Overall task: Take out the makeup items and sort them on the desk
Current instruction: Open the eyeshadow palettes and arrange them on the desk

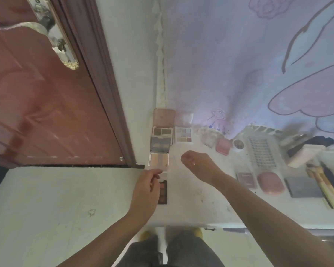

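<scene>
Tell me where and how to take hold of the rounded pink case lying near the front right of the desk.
Grip the rounded pink case across its shorter width, thumb on the near long edge, fingers on the far one, coming straight down from above. It lies flat and shut; the dark rectangular palette and grey flat square palette flank its ends, probably leaving little room there.

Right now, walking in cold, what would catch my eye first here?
Probably the column of open makeup palettes running along the white desk's left edge, with the left hand over its nearest end and the right hand loosely curled above the desk. Behind them hangs a big lilac cloth with a cartoon outline, and a reddish-brown door fills the left side.
</scene>
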A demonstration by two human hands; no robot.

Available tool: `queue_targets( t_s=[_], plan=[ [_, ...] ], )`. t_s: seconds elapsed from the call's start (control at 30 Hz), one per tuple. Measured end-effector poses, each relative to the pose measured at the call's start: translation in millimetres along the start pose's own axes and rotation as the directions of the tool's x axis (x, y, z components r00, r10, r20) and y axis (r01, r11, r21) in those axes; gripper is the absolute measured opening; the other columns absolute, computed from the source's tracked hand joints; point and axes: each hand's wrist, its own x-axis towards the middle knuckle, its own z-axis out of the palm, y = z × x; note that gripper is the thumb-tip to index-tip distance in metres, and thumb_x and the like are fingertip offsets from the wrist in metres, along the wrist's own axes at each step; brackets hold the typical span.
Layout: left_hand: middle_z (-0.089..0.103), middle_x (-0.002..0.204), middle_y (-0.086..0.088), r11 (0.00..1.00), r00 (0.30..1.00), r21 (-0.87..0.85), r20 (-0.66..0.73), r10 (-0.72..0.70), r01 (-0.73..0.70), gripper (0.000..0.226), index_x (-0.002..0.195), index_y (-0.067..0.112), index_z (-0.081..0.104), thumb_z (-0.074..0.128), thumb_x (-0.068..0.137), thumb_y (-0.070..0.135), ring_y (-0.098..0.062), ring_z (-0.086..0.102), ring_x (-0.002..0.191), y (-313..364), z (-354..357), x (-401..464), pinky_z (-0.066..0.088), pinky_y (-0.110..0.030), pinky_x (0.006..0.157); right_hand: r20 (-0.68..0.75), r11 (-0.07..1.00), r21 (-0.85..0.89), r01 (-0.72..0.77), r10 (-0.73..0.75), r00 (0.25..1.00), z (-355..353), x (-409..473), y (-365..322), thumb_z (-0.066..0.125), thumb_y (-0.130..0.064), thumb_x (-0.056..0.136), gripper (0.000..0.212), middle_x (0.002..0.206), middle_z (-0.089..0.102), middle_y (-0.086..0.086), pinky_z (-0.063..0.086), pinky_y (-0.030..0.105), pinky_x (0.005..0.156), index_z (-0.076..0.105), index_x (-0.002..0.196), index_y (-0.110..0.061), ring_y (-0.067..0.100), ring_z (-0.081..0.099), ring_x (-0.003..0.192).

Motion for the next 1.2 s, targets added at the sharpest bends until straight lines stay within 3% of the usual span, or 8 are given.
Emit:
queue_targets(
  t_s=[0.27,0.37,0.5,0.67,0.77,0.9,1.03,1.2],
  plan=[
    [0.054,0.109,-0.005,0.987,0.896,-0.014,0.421,-0.141,0.162,0.035,0.130,0.013,0.051,0.036,0.098,0.009,-0.015,0.056,0.085,59,128,52,0.050,-0.022,0.078,-0.142,0.970,-0.158,-0.183,0.161,0.977,-58,6,96,0.045,-0.018,0.097,0.027,0.120,0.064,0.006,0.042,0.030,0.094,0.063,0.115,-0.013,0.023,0.057,0.110],
    [0.056,0.111,-0.019,0.955,0.857,-0.017,0.448,-0.256,0.295,0.043,0.139,0.005,0.042,0.035,0.096,0.004,-0.016,0.054,0.071,71,163,86,0.046,-0.028,0.066,-0.158,0.907,-0.389,-0.159,0.104,0.982,-72,26,125,0.043,-0.018,0.096,0.031,0.133,0.053,0.005,0.028,0.033,0.108,0.057,0.123,-0.016,0.025,0.044,0.126],
    [0.056,0.127,-0.016,0.952,0.894,0.088,0.327,-0.306,0.294,0.041,0.135,0.004,0.047,0.036,0.095,0.004,-0.028,0.058,0.106,90,192,115,0.042,-0.028,0.081,-0.108,0.862,-0.501,-0.073,0.021,0.994,-76,53,146,0.047,-0.031,0.094,0.040,0.146,0.039,0.005,0.018,0.039,0.115,0.051,0.131,-0.015,0.023,0.031,0.138],
    [0.063,0.099,-0.016,0.925,0.895,0.096,0.235,-0.380,0.367,0.029,0.109,-0.002,0.062,0.039,0.092,0.002,-0.029,0.058,0.087,92,216,130,0.035,-0.025,0.066,-0.126,0.817,-0.576,0.031,-0.126,0.984,-72,67,150,0.041,-0.037,0.073,0.033,0.078,0.066,0.000,0.049,0.031,0.067,0.067,0.077,-0.017,0.023,0.066,0.072],
    [0.057,0.094,-0.007,0.891,0.877,-0.041,0.203,-0.436,0.452,0.028,0.108,0.004,0.062,0.037,0.095,0.003,-0.020,0.051,0.085,94,215,122,0.038,-0.027,0.070,-0.103,0.802,-0.586,0.113,-0.212,0.972,-73,61,156,0.063,-0.034,0.064,0.021,0.073,0.063,0.002,0.049,0.032,0.064,0.064,0.074,-0.016,0.025,0.062,0.066],
    [0.065,0.090,-0.011,0.684,0.790,-0.395,0.320,-0.523,0.613,0.028,0.090,0.009,0.065,0.041,0.100,0.019,-0.020,0.058,0.078,86,194,110,0.048,-0.029,0.078,0.001,0.884,-0.366,0.292,-0.313,0.950,-77,44,151,0.049,-0.048,0.074,0.042,0.104,0.063,0.002,0.046,0.038,0.085,0.060,0.101,-0.017,0.025,0.057,0.096],
    [0.067,0.094,-0.019,0.288,0.640,-0.573,0.663,-0.388,0.767,0.041,0.108,0.003,0.061,0.042,0.099,0.038,-0.027,0.067,0.082,78,164,88,0.055,-0.038,0.083,-0.001,0.893,-0.149,0.424,-0.429,0.903,-81,21,130,0.048,-0.048,0.077,0.044,0.114,0.058,-0.008,0.033,0.013,0.095,0.057,0.112,-0.023,0.012,0.048,0.108],
    [0.065,0.104,-0.022,0.215,0.665,-0.636,0.649,-0.370,0.741,0.045,0.120,0.000,0.058,0.043,0.097,0.036,-0.028,0.066,0.093,72,139,65,0.056,-0.040,0.087,0.028,0.890,0.008,0.457,-0.457,0.889,-75,7,109,0.058,-0.041,0.076,0.040,0.113,0.056,-0.015,0.030,0.003,0.090,0.057,0.112,-0.023,0.002,0.044,0.106]
  ],
)
